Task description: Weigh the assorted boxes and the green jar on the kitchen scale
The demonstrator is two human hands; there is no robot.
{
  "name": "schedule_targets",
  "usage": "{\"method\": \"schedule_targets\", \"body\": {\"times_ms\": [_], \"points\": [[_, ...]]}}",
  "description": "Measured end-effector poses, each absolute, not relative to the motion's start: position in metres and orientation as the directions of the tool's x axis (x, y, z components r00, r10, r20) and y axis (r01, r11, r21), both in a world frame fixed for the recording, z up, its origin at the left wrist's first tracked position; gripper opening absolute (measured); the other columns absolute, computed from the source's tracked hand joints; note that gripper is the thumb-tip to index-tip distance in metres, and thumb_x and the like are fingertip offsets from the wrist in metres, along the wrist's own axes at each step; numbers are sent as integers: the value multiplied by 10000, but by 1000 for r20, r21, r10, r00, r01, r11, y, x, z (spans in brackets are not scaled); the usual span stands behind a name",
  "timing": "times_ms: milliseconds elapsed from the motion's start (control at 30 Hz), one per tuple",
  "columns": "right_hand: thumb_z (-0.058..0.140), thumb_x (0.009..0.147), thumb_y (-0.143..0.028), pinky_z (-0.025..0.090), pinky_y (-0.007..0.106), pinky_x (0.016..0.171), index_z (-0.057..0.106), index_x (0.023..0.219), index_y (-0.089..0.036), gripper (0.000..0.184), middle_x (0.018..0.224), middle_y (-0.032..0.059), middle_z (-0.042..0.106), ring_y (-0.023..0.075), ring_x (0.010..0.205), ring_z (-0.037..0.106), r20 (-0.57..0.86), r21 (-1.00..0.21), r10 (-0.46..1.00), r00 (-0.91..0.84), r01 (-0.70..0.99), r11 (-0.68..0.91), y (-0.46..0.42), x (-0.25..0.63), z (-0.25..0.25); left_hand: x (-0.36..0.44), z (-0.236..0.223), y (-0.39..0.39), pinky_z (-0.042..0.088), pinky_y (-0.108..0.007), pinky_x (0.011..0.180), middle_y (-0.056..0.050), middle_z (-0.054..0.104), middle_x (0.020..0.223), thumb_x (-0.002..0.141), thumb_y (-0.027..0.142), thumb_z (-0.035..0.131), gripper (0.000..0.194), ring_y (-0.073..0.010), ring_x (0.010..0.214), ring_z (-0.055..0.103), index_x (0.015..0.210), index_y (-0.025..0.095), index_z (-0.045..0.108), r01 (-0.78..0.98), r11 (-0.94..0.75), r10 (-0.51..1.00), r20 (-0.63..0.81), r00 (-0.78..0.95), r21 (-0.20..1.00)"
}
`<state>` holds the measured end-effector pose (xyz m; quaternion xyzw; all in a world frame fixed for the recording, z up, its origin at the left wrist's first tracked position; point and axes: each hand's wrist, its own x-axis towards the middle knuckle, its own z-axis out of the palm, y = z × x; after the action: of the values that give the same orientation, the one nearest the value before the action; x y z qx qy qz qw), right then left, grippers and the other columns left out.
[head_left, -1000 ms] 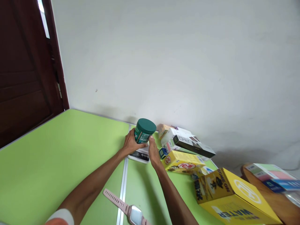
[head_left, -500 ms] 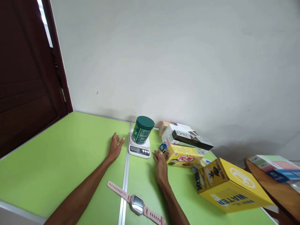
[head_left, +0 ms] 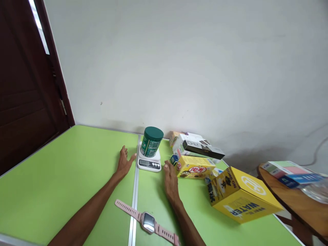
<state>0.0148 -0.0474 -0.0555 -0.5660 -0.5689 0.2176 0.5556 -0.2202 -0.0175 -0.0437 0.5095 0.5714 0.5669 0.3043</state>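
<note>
A green lidded canister (head_left: pixel 151 142) stands on a white kitchen scale (head_left: pixel 149 164) near the back of the table. My left hand (head_left: pixel 124 163) is just left of the scale, thumb apart from the fingers, holding nothing. To the scale's right, my right hand (head_left: pixel 171 182) is open with its fingers stretched forward, close to the scale's front corner and apart from it. Between my forearms lies a smartwatch (head_left: pixel 148 222) with a pink strap, its screen dark.
Right of my right hand stand a small yellow box (head_left: pixel 196 168), a large yellow carton (head_left: pixel 243 196) and a black-and-white box (head_left: pixel 202 149). A wooden stool (head_left: pixel 284 194) bears more boxes beside the green table (head_left: pixel 64 171). The wall rises behind.
The view has shifted slightly, so most things sit further left. My right hand's fingers have straightened and lie nearer the scale. The canister stays on the scale.
</note>
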Motion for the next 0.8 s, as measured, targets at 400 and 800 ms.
{"method": "schedule_targets", "body": {"times_ms": [400,800], "points": [[671,815,-661,426,513,1135,467,1474,-164,850,1451,191,584,345,1346,551,392,-898,911,128,266,350,26,-36,31,-163,33,48,517,-483,1021,-160,674,1253,643,411,866,812,-368,1209,652,1325,182,490,499,-273,947,321,-10,823],[795,749,-560,557,432,922,571,1314,-196,708,1193,123,701,306,1078,664,435,-871,861,263,366,328,-90,-4,58,-139,58,-57,571,-423,847,-90,697,1123,594,392,875,724,-306,991,698,1202,216,525,441,-405,904,424,60,801]]}}
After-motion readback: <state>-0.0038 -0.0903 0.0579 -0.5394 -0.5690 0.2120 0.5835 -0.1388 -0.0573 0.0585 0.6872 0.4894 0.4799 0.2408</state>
